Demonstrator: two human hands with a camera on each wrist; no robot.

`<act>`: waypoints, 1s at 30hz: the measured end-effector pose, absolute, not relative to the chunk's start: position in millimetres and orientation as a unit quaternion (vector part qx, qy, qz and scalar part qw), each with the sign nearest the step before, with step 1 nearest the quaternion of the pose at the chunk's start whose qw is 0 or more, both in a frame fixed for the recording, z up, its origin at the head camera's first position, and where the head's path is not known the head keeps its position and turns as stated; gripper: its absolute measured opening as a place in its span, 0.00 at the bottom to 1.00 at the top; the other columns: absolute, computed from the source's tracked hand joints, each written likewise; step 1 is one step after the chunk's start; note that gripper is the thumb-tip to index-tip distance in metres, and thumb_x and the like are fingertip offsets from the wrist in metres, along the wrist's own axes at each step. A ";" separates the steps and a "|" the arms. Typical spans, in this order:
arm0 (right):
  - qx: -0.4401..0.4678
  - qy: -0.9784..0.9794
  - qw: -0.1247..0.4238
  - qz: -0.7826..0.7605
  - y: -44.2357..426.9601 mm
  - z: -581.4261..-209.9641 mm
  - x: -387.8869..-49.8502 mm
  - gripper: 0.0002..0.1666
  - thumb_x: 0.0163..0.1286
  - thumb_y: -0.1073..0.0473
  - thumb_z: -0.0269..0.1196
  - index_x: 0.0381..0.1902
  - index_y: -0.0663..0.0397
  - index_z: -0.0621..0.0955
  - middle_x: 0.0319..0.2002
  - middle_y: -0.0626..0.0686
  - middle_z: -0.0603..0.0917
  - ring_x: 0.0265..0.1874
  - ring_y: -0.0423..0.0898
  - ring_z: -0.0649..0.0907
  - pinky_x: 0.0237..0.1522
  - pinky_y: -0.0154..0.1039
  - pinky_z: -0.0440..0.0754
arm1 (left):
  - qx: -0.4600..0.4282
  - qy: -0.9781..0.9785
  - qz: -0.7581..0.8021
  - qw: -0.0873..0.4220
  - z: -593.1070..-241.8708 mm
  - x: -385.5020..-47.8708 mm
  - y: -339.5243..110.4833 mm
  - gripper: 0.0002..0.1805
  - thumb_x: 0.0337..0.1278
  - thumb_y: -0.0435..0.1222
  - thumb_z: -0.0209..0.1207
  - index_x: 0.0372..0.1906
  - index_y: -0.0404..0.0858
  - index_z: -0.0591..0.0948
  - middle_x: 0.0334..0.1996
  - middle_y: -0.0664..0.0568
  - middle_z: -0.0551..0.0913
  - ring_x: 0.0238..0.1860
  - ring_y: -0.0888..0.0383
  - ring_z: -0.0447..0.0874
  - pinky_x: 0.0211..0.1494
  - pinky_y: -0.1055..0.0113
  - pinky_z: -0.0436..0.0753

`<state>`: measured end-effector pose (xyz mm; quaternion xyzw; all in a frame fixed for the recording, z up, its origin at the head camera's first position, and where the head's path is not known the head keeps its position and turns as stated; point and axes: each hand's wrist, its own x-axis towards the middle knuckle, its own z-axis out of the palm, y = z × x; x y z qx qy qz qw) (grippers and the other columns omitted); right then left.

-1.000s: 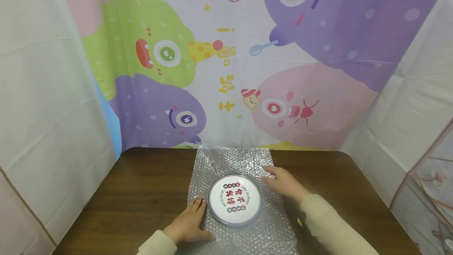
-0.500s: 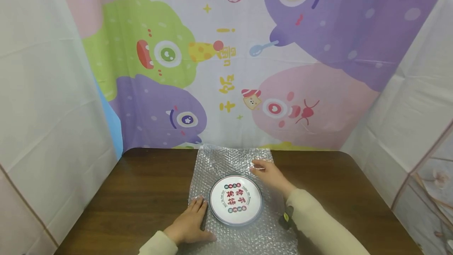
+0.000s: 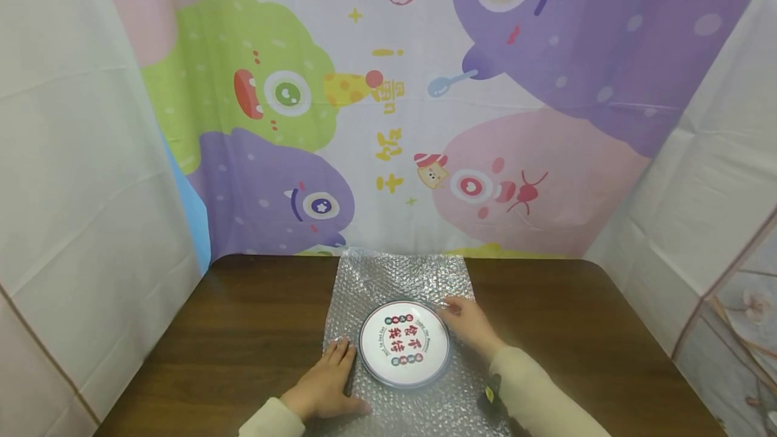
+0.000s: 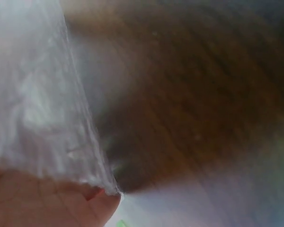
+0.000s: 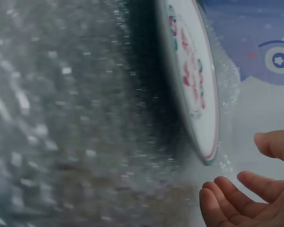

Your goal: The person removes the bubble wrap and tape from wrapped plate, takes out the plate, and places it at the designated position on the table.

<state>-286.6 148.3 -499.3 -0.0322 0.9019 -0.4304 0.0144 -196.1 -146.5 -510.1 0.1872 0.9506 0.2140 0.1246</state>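
A round white plate (image 3: 403, 344) with a dark rim and red lettering sits face up on a sheet of bubble wrap (image 3: 397, 275) in the head view. To its left, my left hand (image 3: 324, 381) rests on the wrap's left edge, fingers extended and thumb spread. My right hand (image 3: 470, 324) is beside the plate's far right rim. In the right wrist view, the right hand's fingers (image 5: 236, 203) are loosely bent below the plate (image 5: 199, 85), with a gap between them and its rim. Blurred bubble wrap (image 4: 33, 94) lies over part of the left hand (image 4: 42, 201) in the left wrist view.
The dark wooden table (image 3: 255, 329) extends to both sides of the wrap. A cloth with cartoon monsters (image 3: 394, 221) hangs along the table's back edge. Pale cloth walls (image 3: 91, 187) stand left and right.
My right hand first moves left over the wrap beyond the plate, then comes nearer to the plate's right rim. The left hand and the plate stay in place.
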 end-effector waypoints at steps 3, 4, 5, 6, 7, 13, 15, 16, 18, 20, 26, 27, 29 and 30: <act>-0.018 0.906 0.017 -0.422 149.8 -504.9 -285.6 0.26 0.67 0.57 0.62 0.58 0.69 0.76 0.51 0.66 0.83 0.52 0.61 0.83 0.52 0.52 0.84 | 0.190 0.951 0.213 0.122 -510.2 -195.7 -146.4 0.62 0.41 0.61 0.70 0.71 0.23 0.59 0.74 0.28 0.53 0.75 0.29 0.49 0.73 0.36 0.59; -0.013 0.907 0.016 -0.420 150.3 -506.7 -285.1 0.26 0.67 0.57 0.62 0.58 0.69 0.77 0.51 0.67 0.83 0.52 0.62 0.83 0.53 0.52 0.84 | 0.190 0.951 0.213 0.122 -510.3 -195.6 -146.5 0.62 0.41 0.61 0.70 0.71 0.23 0.59 0.74 0.28 0.53 0.75 0.29 0.49 0.73 0.36 0.59; -0.010 0.908 0.016 -0.419 150.8 -508.3 -284.6 0.26 0.66 0.58 0.62 0.58 0.70 0.77 0.50 0.67 0.83 0.52 0.62 0.83 0.53 0.52 0.83 | 0.191 0.950 0.213 0.122 -510.5 -195.4 -146.4 0.62 0.41 0.61 0.69 0.71 0.23 0.59 0.74 0.28 0.52 0.75 0.29 0.49 0.73 0.36 0.59; -0.010 0.908 0.013 -0.419 151.2 -510.0 -284.2 0.26 0.65 0.59 0.62 0.57 0.70 0.77 0.50 0.67 0.84 0.51 0.62 0.83 0.52 0.52 0.84 | 0.191 0.950 0.214 0.123 -510.7 -195.3 -146.4 0.62 0.41 0.61 0.69 0.71 0.23 0.59 0.74 0.28 0.52 0.75 0.29 0.49 0.73 0.36 0.59; -0.012 0.907 0.010 -0.421 151.7 -512.0 -284.0 0.26 0.65 0.60 0.63 0.56 0.71 0.77 0.49 0.67 0.84 0.50 0.62 0.83 0.52 0.52 0.84 | 0.192 0.950 0.214 0.123 -510.9 -195.3 -146.4 0.62 0.41 0.61 0.69 0.71 0.23 0.59 0.75 0.28 0.52 0.75 0.29 0.49 0.73 0.36 0.58; -0.011 0.909 0.016 -0.416 153.4 -519.5 -281.9 0.19 0.63 0.60 0.64 0.48 0.68 0.82 0.46 0.64 0.86 0.47 0.59 0.85 0.50 0.52 0.84 | 0.191 0.950 0.216 0.123 -511.8 -195.4 -146.6 0.61 0.41 0.61 0.69 0.72 0.24 0.59 0.75 0.28 0.52 0.75 0.29 0.49 0.73 0.36 0.58; -0.011 0.913 0.022 -0.408 153.7 -520.8 -280.9 0.17 0.63 0.60 0.64 0.47 0.66 0.83 0.46 0.63 0.86 0.47 0.58 0.85 0.51 0.52 0.83 | 0.191 0.949 0.217 0.123 -511.3 -195.3 -146.5 0.61 0.41 0.61 0.69 0.72 0.24 0.59 0.75 0.28 0.52 0.75 0.29 0.48 0.73 0.36 0.58; -0.007 0.913 0.027 -0.407 153.6 -521.5 -280.6 0.17 0.63 0.59 0.64 0.47 0.65 0.83 0.45 0.62 0.86 0.47 0.58 0.85 0.51 0.52 0.83 | 0.191 0.949 0.217 0.123 -511.0 -195.2 -146.4 0.61 0.41 0.61 0.69 0.72 0.24 0.59 0.75 0.28 0.52 0.75 0.29 0.48 0.73 0.36 0.58; -0.004 0.914 0.033 -0.405 153.4 -522.6 -280.3 0.17 0.63 0.59 0.65 0.47 0.65 0.83 0.45 0.62 0.86 0.47 0.58 0.84 0.51 0.53 0.83 | 0.190 0.949 0.218 0.124 -510.3 -195.0 -146.3 0.61 0.41 0.61 0.69 0.72 0.24 0.59 0.75 0.28 0.52 0.75 0.29 0.48 0.73 0.36 0.58; -0.006 0.913 0.034 -0.406 152.7 -523.5 -280.3 0.18 0.63 0.59 0.65 0.47 0.66 0.82 0.45 0.62 0.85 0.46 0.58 0.84 0.51 0.54 0.83 | 0.190 0.949 0.218 0.123 -509.9 -194.8 -146.2 0.61 0.41 0.61 0.69 0.72 0.24 0.59 0.75 0.28 0.52 0.75 0.29 0.48 0.73 0.35 0.58; 0.002 0.912 0.044 -0.409 149.8 -524.4 -281.5 0.19 0.61 0.60 0.66 0.47 0.68 0.82 0.43 0.62 0.86 0.43 0.56 0.85 0.49 0.53 0.84 | 0.192 0.949 0.218 0.123 -509.5 -194.5 -146.5 0.61 0.42 0.60 0.70 0.71 0.23 0.59 0.75 0.28 0.52 0.75 0.29 0.48 0.73 0.36 0.59; 0.003 0.912 0.045 -0.409 149.5 -524.3 -281.7 0.19 0.61 0.61 0.66 0.47 0.67 0.82 0.43 0.62 0.86 0.42 0.55 0.85 0.48 0.52 0.84 | 0.191 0.949 0.219 0.123 -509.6 -194.5 -146.6 0.61 0.42 0.60 0.70 0.71 0.23 0.59 0.75 0.28 0.52 0.75 0.29 0.48 0.73 0.35 0.59; 0.002 0.911 0.047 -0.409 149.3 -524.4 -282.1 0.18 0.61 0.61 0.66 0.46 0.68 0.82 0.41 0.61 0.86 0.39 0.52 0.85 0.45 0.50 0.85 | 0.191 0.949 0.219 0.124 -509.4 -194.4 -146.8 0.61 0.42 0.60 0.70 0.71 0.23 0.59 0.75 0.28 0.52 0.75 0.29 0.48 0.73 0.36 0.58; 0.004 0.911 0.049 -0.410 149.2 -524.2 -282.2 0.17 0.61 0.61 0.65 0.46 0.67 0.82 0.39 0.60 0.86 0.36 0.50 0.84 0.43 0.48 0.86 | 0.190 0.949 0.220 0.124 -509.3 -194.4 -146.8 0.61 0.42 0.60 0.70 0.71 0.23 0.59 0.75 0.28 0.52 0.75 0.29 0.48 0.73 0.36 0.58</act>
